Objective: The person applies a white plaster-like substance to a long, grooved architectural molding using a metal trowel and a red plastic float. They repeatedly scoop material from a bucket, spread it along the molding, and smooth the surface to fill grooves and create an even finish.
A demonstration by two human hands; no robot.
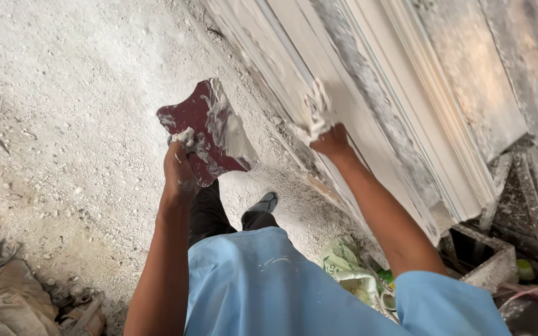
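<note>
Pressing a wad of wet white plaster onto the white moulded wall panel, frame centre, right hand closed on it; left hand grips dark-red plaster-smeared board. Risk: plaster may slump off the tilted board onto the dusty floor.

A crumpled pale green bag lies on the floor below the white moulding.

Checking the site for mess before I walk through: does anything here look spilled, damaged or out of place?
Crumpled green-and-white plastic bags lie loose at the foot of the white moulded wall panel. Grey rubble and dust cover the floor. Wet white plaster smears the dark red hand board in the left hand.
</note>
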